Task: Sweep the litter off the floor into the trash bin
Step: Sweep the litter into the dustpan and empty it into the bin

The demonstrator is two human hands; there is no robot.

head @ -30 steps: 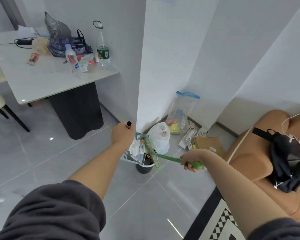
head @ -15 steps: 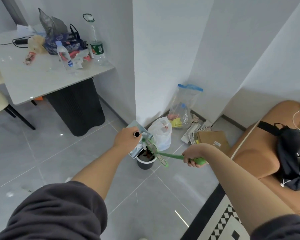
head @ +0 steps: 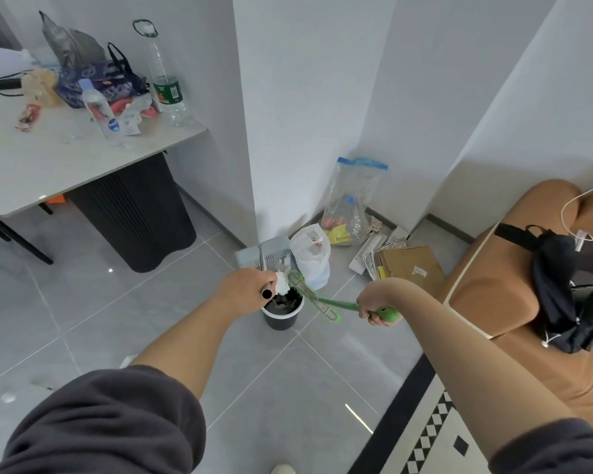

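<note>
My left hand [head: 245,288] grips the top of the handle of a grey dustpan [head: 273,254], which is tipped up over a small dark trash bin [head: 281,318] on the floor. White crumpled paper litter [head: 282,285] hangs at the bin's mouth, just under the pan. My right hand [head: 374,304] grips the green handle of a brush [head: 317,301] whose head reaches into the pan above the bin. Dark waste lies inside the bin.
A white column stands right behind the bin. A white plastic bag [head: 311,256], a clear zip bag [head: 351,200] and flat cardboard [head: 409,266] lie by the wall. A cluttered table [head: 42,159] stands left, a tan sofa [head: 514,268] right, a patterned rug [head: 428,436] near right.
The dustpan has tipped up steeper over the bin and the white paper has slid from the pan to the bin's mouth. My left hand has dropped lower.
</note>
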